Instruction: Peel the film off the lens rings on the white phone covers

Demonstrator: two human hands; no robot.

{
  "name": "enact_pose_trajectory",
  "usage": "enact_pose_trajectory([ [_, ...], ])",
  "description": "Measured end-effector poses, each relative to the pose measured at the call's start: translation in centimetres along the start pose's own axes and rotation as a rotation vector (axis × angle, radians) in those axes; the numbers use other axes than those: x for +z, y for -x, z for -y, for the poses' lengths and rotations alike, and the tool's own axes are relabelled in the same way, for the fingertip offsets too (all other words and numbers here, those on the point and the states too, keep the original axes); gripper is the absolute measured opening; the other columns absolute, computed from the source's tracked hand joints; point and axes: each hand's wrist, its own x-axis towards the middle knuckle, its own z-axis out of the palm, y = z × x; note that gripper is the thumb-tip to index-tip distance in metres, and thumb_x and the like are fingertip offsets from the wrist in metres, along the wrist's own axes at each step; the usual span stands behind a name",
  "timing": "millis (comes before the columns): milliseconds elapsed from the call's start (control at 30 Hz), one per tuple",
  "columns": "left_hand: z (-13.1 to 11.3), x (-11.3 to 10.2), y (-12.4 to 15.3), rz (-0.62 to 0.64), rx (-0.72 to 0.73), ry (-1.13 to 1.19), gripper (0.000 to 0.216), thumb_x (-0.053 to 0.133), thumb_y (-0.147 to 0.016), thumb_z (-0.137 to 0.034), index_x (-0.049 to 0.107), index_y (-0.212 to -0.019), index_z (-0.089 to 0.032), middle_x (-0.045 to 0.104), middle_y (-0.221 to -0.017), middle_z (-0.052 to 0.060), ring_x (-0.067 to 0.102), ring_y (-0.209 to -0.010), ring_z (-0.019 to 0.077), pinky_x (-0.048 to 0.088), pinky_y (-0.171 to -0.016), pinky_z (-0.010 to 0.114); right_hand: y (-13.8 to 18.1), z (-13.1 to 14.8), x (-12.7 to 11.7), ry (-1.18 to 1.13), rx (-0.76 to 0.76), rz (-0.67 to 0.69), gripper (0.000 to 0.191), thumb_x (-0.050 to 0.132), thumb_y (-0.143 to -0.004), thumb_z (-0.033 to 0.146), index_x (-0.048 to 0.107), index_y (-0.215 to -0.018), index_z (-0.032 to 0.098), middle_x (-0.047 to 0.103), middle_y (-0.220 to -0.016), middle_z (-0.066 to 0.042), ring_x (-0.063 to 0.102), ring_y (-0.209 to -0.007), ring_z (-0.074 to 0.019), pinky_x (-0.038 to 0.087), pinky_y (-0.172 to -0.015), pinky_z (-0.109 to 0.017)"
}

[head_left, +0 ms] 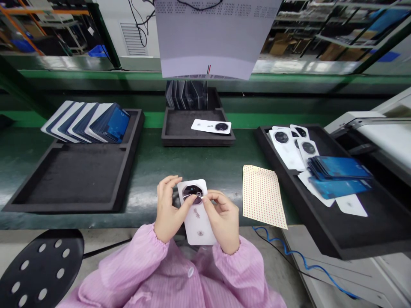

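A white phone back cover [199, 226] with a round dark camera area is held upright in front of my body. My left hand [171, 209] grips its left edge, with the thumb lying over the camera area. At the other side, my right hand [223, 216] holds the right edge, and its thumb and forefinger pinch close to the camera area. Something thin and pale shows between the two thumbs, too small to name. To the right of my hands lies a cream sheet of small red dots [263, 194], probably stickers.
A black foam tray [130, 171] at left bears stacked covers [93, 122]. The middle tray [195, 139] has dark upright panels and one white cover [212, 126]. In the right tray [369, 231] lie white covers and blue-filmed panels [340, 167]. A stool [41, 265] stands at lower left.
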Motion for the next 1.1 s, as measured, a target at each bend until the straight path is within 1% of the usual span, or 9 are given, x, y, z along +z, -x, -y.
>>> enact_pose_trajectory([
  [67, -0.3, 0.0, 0.3, 0.118, -0.238, 0.247, 0.051, 0.066, -0.075, -0.034, 0.045, -0.119, -0.023, 0.053, -0.117, 0.008, 0.055, -0.105, 0.0226, 0.045, -0.087, 0.038, 0.1, -0.1, 0.1, -0.004, -0.006, -0.018, 0.01, 0.06, -0.079, 0.023, 0.061, -0.072, 0.017, 0.061, -0.085, -0.005, 0.059, -0.078, -0.0155, 0.051, -0.061, -0.023],
  [167, -1.1, 0.0, 0.6, 0.354, -0.579, 0.594, 0.036, 0.061, -0.08, -0.041, 0.053, -0.107, -0.018, 0.063, -0.096, 0.005, 0.062, -0.082, 0.0173, 0.048, -0.071, 0.028, 0.2, 0.0, 0.3, -0.009, -0.002, -0.024, 0.009, 0.06, -0.079, 0.023, 0.062, -0.074, 0.016, 0.061, -0.086, -0.006, 0.06, -0.079, -0.0158, 0.052, -0.062, -0.024],
  [233, -1.6, -0.1, 0.8, 0.427, -0.709, 0.722, 0.032, 0.059, -0.081, -0.042, 0.057, -0.098, -0.015, 0.065, -0.086, 0.004, 0.061, -0.073, 0.0142, 0.047, -0.065, 0.024, 0.3, 0.2, 0.1, -0.016, 0.006, -0.01, 0.009, 0.061, -0.079, 0.024, 0.062, -0.074, 0.016, 0.061, -0.086, -0.006, 0.06, -0.079, -0.0159, 0.052, -0.062, -0.024],
  [300, -2.0, -0.2, 0.8, 0.434, -0.765, 0.804, 0.031, 0.061, -0.081, -0.041, 0.058, -0.096, -0.014, 0.065, -0.079, 0.003, 0.06, -0.068, 0.0125, 0.046, -0.062, 0.022, 0.3, 0.6, -0.4, -0.014, 0.013, 0.028, 0.01, 0.061, -0.079, 0.024, 0.062, -0.073, 0.016, 0.062, -0.089, -0.007, 0.061, -0.082, -0.0169, 0.053, -0.062, -0.025],
  [467, -2.8, -1.2, 0.8, 0.438, -0.843, 0.789, 0.029, 0.064, -0.078, -0.041, 0.056, -0.093, -0.017, 0.064, -0.068, -0.001, 0.059, -0.056, 0.0112, 0.046, -0.052, 0.021, 0.6, 1.7, -2.7, 0.028, 0.009, 0.011, 0.009, 0.062, -0.08, 0.025, 0.064, -0.075, 0.018, 0.06, -0.102, -0.01, 0.059, -0.098, -0.0216, 0.056, -0.067, -0.031],
  [567, -3.6, -1.9, 1.0, 0.529, -0.822, 0.749, 0.025, 0.064, -0.079, -0.038, 0.056, -0.092, -0.018, 0.063, -0.067, -0.002, 0.059, -0.055, 0.0103, 0.046, -0.05, 0.019, 1.1, 2.4, -3.6, 0.069, -0.072, -0.024, 0.005, 0.061, -0.082, 0.02, 0.064, -0.079, 0.019, 0.06, -0.102, -0.008, 0.057, -0.1, -0.0209, 0.054, -0.073, -0.034],
  [733, -4.9, -2.8, 1.5, 0.649, -0.841, 0.845, 0.024, 0.062, -0.081, -0.032, 0.056, -0.103, -0.023, 0.063, -0.075, -0.003, 0.06, -0.06, 0.0084, 0.047, -0.052, 0.017, 1.6, 4.2, -3.2, 0.234, -0.221, 0.034, 0.01, 0.061, -0.08, 0.011, 0.064, -0.078, 0.019, 0.061, -0.099, -0.006, 0.059, -0.092, -0.0189, 0.05, -0.079, -0.036],
  [967, -5.5, -3.8, 1.9, 0.67, -0.758, 0.915, 0.025, 0.058, -0.085, -0.027, 0.056, -0.11, -0.03, 0.063, -0.084, -0.003, 0.058, -0.068, 0.0077, 0.048, -0.057, 0.016, 1.6, 5.5, -2.6, 0.356, -0.339, 0.082, 0.015, 0.059, -0.079, 0.006, 0.063, -0.083, 0.02, 0.062, -0.094, -0.005, 0.06, -0.081, -0.0177, 0.053, -0.069, -0.034],
  [1100, -5.9, -4.2, 2.0, 0.672, -0.725, 0.887, 0.024, 0.057, -0.086, -0.028, 0.055, -0.11, -0.03, 0.062, -0.082, -0.003, 0.059, -0.069, 0.0097, 0.05, -0.057, 0.018, 1.6, 5.9, -2.4, 0.435, -0.492, 0.108, 0.019, 0.06, -0.077, 0.004, 0.062, -0.086, 0.02, 0.062, -0.092, -0.005, 0.059, -0.082, -0.0193, 0.051, -0.069, -0.038],
])
